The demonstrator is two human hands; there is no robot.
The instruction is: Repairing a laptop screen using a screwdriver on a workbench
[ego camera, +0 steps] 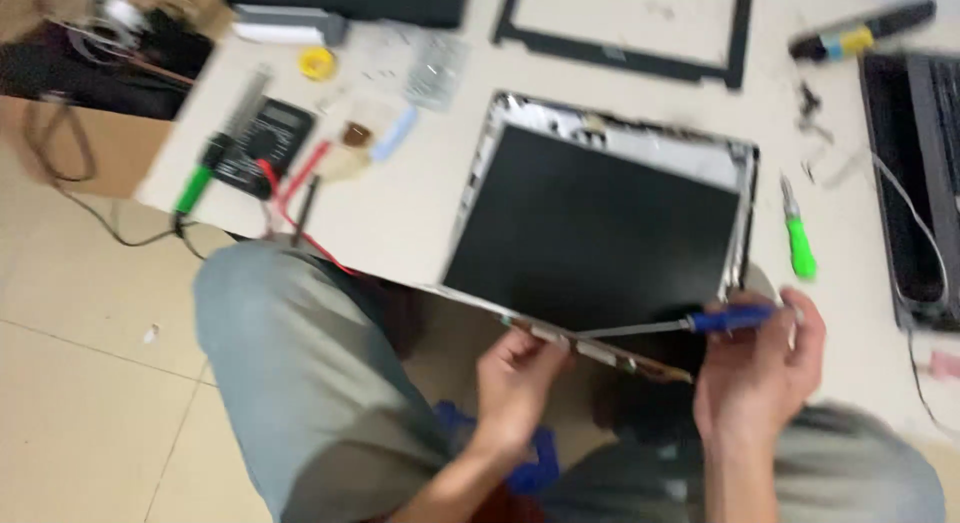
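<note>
A laptop screen panel (600, 223) with a dark display and silver back cover lies on the white table, its near edge hanging over the table's edge. My left hand (515, 378) pinches that near edge at the lower left corner. My right hand (755, 368) grips a blue-handled screwdriver (730, 320), whose metal shaft points left toward the panel's bottom edge near my left hand. The frame is blurred by motion.
A green-handled screwdriver (798, 241) lies right of the panel. A black screen bezel (625, 28) rests at the back, a laptop base (915, 183) at the right, a black multimeter (262, 141) with red leads at the left. My knees (300, 383) are below the table edge.
</note>
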